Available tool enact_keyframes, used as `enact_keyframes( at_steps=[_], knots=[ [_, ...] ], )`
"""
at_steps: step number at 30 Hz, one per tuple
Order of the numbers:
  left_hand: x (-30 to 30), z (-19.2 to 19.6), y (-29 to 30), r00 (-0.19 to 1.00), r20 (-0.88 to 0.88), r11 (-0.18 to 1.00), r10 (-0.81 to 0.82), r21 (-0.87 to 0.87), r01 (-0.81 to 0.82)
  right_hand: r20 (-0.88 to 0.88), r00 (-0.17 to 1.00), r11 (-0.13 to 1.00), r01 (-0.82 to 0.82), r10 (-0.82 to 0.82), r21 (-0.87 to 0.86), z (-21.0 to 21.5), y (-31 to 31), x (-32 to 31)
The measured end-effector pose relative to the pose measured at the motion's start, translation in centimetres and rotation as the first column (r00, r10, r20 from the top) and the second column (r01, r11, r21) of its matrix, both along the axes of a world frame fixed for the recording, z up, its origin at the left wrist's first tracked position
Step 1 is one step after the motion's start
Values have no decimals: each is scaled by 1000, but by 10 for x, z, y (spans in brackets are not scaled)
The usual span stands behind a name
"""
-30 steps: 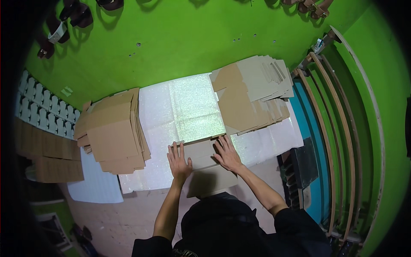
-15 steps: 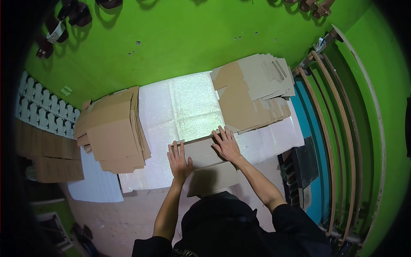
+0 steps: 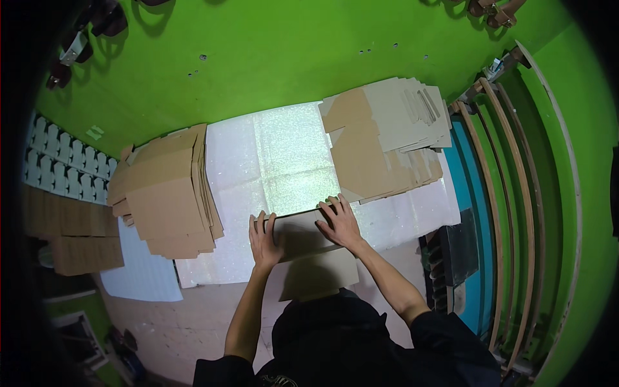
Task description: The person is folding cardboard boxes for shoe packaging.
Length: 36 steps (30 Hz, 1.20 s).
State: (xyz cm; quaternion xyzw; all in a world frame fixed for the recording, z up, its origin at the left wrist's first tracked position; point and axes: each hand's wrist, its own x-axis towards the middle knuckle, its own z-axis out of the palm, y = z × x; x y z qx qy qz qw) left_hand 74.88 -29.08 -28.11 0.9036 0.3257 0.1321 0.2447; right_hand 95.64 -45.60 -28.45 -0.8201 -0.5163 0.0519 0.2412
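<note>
A grey-brown cardboard box blank (image 3: 302,233), partly folded, lies at the near edge of the table in front of me. Its near flap (image 3: 320,274) hangs out toward my body, past the table edge. My left hand (image 3: 264,243) grips the left end, fingers bent over the far edge and thumb on the near side. At the right end my right hand (image 3: 340,224) holds the same far edge, its fingers curled over and its thumb on the panel. What lies under the fingertips is hidden.
Flat cardboard blanks are stacked on the table's left (image 3: 169,200) and right (image 3: 361,158). A shiny whitish sheet (image 3: 293,148) covers the tabletop (image 3: 235,251). Wooden rails (image 3: 509,206) run along the right side. Cardboard boxes (image 3: 84,255) stand at the left; sandals (image 3: 496,9) hang on the green wall.
My fingers, stretched flatter before, have curled over the far edge of the cardboard. The panel between my hands is now tilted and darker. The view has shifted slightly.
</note>
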Motion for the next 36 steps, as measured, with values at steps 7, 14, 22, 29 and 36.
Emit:
enact_keyframes(
  at_steps=[7,14,22,29,36],
  knots=[
    [-1,-3,3,999,38,999,6,-35,-5,-144,989,1000,19,-17,12,-2,-2,2],
    [-1,0,0,1000,31,1000,-2,8,2,-105,994,999,24,-21,27,-5,-1,1],
    [-16,-12,9,978,182,987,101,-144,-75,-206,973,995,103,-104,-16,-6,-22,10],
    [-65,-41,-5,923,31,829,384,-453,-329,-486,817,949,302,-308,-95,-16,-69,-9],
    [-60,-37,-33,931,136,802,339,-559,-210,-603,762,963,266,-238,-44,-13,-69,-23]
  ],
)
